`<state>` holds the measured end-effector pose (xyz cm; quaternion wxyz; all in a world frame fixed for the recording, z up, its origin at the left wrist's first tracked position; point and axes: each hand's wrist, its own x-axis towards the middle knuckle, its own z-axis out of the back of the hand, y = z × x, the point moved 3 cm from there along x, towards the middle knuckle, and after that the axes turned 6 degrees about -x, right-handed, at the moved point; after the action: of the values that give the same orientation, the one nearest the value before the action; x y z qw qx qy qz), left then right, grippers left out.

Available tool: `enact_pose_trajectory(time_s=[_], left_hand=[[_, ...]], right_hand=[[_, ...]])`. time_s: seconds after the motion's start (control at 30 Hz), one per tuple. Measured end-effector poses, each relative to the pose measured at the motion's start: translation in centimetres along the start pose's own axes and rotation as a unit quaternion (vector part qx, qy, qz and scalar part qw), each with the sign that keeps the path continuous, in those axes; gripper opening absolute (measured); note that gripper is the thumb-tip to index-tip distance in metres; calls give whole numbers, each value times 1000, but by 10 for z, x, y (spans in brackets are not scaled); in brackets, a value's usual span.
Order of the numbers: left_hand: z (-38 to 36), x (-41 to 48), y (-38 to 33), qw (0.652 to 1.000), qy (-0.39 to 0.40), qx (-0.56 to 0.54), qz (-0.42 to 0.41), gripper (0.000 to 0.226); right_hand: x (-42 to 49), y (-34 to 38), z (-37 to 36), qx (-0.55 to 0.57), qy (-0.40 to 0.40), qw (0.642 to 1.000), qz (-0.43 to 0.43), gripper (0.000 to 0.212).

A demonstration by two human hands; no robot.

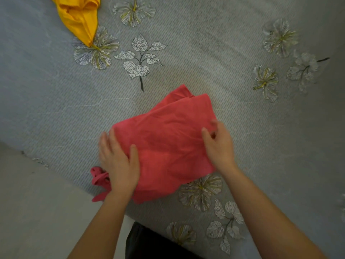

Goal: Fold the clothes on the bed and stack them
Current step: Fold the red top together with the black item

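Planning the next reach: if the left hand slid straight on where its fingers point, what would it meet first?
The left hand would cross bare bedsheet, then probably reach the yellow garment at its tip; the wide-angle view makes that line uncertain.

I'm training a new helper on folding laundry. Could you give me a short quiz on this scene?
1. True or false: the yellow garment lies apart from the red garment.
2. Of the left hand and right hand, which touch the red garment? A. left only B. right only C. both
3. Fill in: the sheet's print shows leaves and ____.
Key: 1 true; 2 C; 3 flowers.
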<state>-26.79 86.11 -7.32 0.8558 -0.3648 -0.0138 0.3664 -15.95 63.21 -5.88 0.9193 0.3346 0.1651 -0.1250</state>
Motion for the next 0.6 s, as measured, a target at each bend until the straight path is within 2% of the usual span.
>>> enact_pose_trajectory(time_s=[0.07,0.1,0.13,0.17,0.2,0.27,0.33,0.4,0.47,0.53,0.6], left_hand=[[-13,-7,-16,993,43,64,-95,67],[-21,-10,-18,986,65,91,-127,65],[-26,-13,-18,980,86,114,-137,64],[-32,-14,-13,977,102,134,-128,64],[-36,-15,-6,976,114,149,-110,65],[-40,-15,10,976,121,164,-73,67],[-42,-14,24,978,121,164,-44,68],[-43,-12,30,980,116,157,-29,69],[-47,-11,32,982,109,154,-20,69],[-53,-10,35,983,109,147,-9,69],[-60,-7,39,983,111,145,-4,69]], right_hand=[[32,6,-6,10,50,997,-51,70],[45,7,-12,10,90,992,-83,71],[55,9,-17,-5,119,988,-95,57],[64,14,-20,-38,112,990,-76,36],[71,21,-20,-65,71,995,-37,21],[77,33,-21,-73,-34,995,49,16],[72,45,-29,-33,-52,991,121,13],[66,49,-38,-23,-37,986,159,37],[65,41,-51,-111,8,971,210,68],[66,24,-68,-277,68,923,257,71],[71,10,-80,-345,113,896,254,67]])
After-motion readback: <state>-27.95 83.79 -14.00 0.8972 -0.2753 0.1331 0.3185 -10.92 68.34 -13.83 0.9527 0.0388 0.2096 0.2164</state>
